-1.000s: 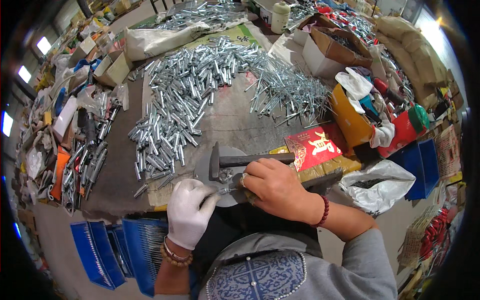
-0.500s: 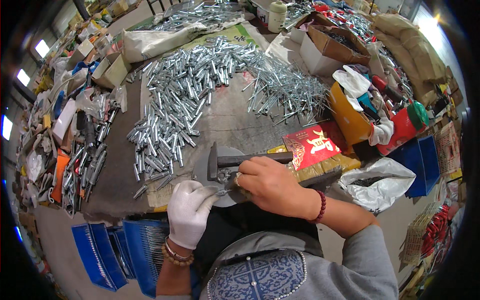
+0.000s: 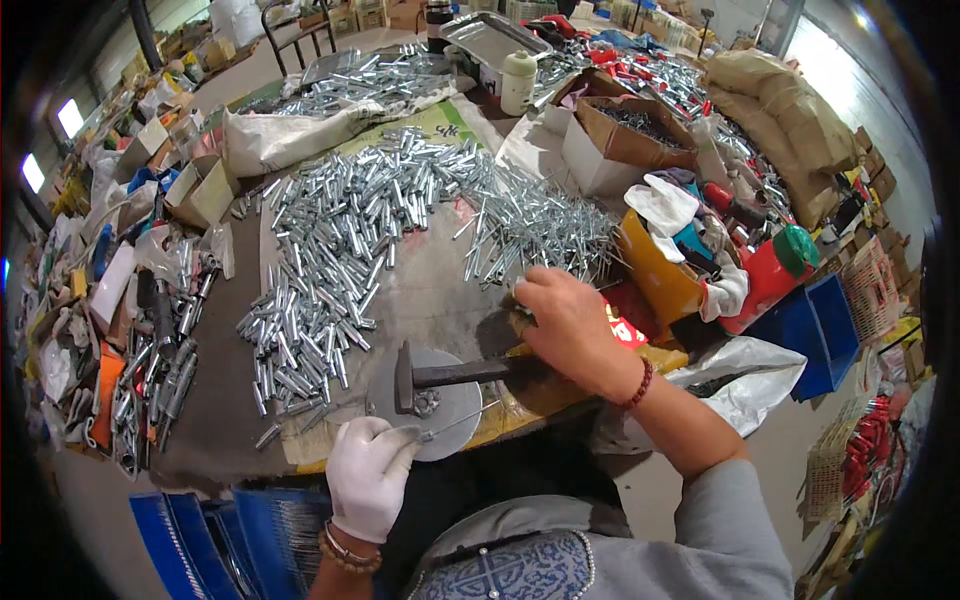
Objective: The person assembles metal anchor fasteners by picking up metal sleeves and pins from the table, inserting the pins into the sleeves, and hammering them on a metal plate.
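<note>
My left hand (image 3: 368,478), in a white glove, pinches one end of a thin metal pin (image 3: 468,417), which slants up to the right over a round grey plate (image 3: 458,440). A hammer (image 3: 460,374) lies with its head on the plate's upper part and its handle pointing right. Beside the head sits a small cluster of metal pieces (image 3: 427,402). My bare right hand (image 3: 568,320) is bent over the table, just below a heap of long thin pins (image 3: 540,225). Its fingertips are hidden beneath it, with something yellowish by the thumb.
Short metal tubes (image 3: 330,260) lie heaped to the left. A partly covered red packet (image 3: 625,332) lies beside my right wrist. Further right stand a yellow container (image 3: 655,265) and an open carton (image 3: 640,135). Blue bins (image 3: 265,535) stand below the table's front edge.
My right hand has left the hammer and plate and moved up and right toward the pin heap. The left hand stays near the plate; the pin in it now shows clearly. The view has shifted.
</note>
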`<state>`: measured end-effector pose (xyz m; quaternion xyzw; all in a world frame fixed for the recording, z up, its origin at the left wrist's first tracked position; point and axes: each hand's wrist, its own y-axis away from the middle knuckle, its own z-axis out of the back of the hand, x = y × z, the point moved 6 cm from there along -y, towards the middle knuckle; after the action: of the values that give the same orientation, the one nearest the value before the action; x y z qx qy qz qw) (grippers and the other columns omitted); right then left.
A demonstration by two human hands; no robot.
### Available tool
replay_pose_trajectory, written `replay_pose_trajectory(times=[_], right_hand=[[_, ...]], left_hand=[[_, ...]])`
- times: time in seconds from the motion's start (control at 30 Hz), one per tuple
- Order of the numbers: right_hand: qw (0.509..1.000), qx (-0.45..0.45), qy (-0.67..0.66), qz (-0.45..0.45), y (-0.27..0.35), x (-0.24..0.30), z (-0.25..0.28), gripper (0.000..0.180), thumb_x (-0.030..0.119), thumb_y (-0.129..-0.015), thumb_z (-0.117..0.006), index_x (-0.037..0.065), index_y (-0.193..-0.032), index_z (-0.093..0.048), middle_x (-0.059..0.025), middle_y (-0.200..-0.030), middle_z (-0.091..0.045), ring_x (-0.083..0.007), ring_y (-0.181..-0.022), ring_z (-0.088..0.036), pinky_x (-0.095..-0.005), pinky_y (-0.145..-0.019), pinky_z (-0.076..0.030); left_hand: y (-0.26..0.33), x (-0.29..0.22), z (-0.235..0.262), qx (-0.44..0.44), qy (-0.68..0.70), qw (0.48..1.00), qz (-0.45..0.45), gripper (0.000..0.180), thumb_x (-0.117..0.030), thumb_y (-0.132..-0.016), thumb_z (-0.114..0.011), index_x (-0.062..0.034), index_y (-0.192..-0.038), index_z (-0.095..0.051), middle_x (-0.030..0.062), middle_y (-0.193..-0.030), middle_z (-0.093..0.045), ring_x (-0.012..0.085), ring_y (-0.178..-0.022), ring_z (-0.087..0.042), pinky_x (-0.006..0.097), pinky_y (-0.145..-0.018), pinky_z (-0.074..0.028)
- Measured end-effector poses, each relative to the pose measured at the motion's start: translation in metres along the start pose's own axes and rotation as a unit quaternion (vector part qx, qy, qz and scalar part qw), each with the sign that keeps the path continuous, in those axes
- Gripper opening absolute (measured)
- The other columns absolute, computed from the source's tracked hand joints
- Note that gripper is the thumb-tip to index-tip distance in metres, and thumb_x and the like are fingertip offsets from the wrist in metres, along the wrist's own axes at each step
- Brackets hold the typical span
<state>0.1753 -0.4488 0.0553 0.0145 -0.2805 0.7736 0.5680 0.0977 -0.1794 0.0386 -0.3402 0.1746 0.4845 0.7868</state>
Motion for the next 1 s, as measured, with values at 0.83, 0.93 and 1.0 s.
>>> replay_pose_trajectory(times=[0.83, 0.93, 1.0], right_hand=[[0.968, 0.047, -0.187, 0.158, 0.021, 0.085, -0.009, 0.032, 0.007, -0.084, -0.073, -0.001, -0.112, -0.059, -0.0203, -0.113, -0.059, -0.0432, -0.107, -0.060, -0.0507, -0.090, -0.051], [0.961, 0.064, -0.199, 0.182, 0.034, 0.095, -0.014, 0.036, 0.003, -0.082, -0.073, -0.002, -0.115, -0.060, -0.0196, -0.119, -0.058, -0.0427, -0.110, -0.058, -0.0494, -0.095, -0.048], [0.965, 0.056, -0.202, 0.160, 0.039, 0.097, -0.023, 0.031, -0.002, -0.077, -0.073, 0.001, -0.106, -0.063, -0.0174, -0.120, -0.062, -0.0402, -0.111, -0.061, -0.0485, -0.095, -0.048]], left_hand=[[-0.002, -0.003, 0.004, -0.003, -0.048, 0.999, -0.014, 0.008, -0.010, -0.082, -0.079, -0.0065, -0.089, -0.076, 0.0147, -0.092, -0.066, 0.0385, -0.092, -0.064, 0.048, -0.081, -0.053], [-0.005, -0.003, 0.002, 0.002, -0.041, 0.999, -0.012, 0.012, -0.009, -0.082, -0.081, -0.0070, -0.092, -0.078, 0.0114, -0.092, -0.067, 0.0356, -0.092, -0.065, 0.045, -0.081, -0.053], [-0.004, 0.001, 0.001, 0.001, -0.041, 0.999, -0.003, 0.012, -0.010, -0.081, -0.081, -0.0071, -0.093, -0.078, 0.0109, -0.092, -0.067, 0.0349, -0.092, -0.065, 0.045, -0.080, -0.053]])
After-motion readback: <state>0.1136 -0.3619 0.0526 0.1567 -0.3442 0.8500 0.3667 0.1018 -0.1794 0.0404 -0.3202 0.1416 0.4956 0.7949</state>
